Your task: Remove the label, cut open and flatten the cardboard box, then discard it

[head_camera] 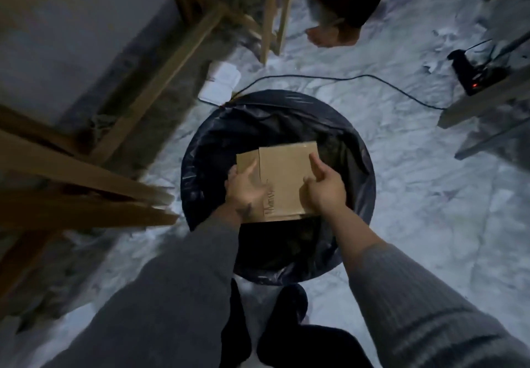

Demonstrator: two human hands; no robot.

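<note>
While both arms in grey sleeves reach down over the bin (364,172), the left hand (246,188) clasps the left edge of the flattened cardboard box (284,178) with its thumb on top and fingers curled underneath, and the right hand (325,185) pinches the right edge the same way, thumb pressed on the upper face. Held level above the black bag lining the round bin, the cardboard is plain brown, folded flat with one panel stepped behind the other, and bears some handwriting near the left hand that is too blurred to read.
</note>
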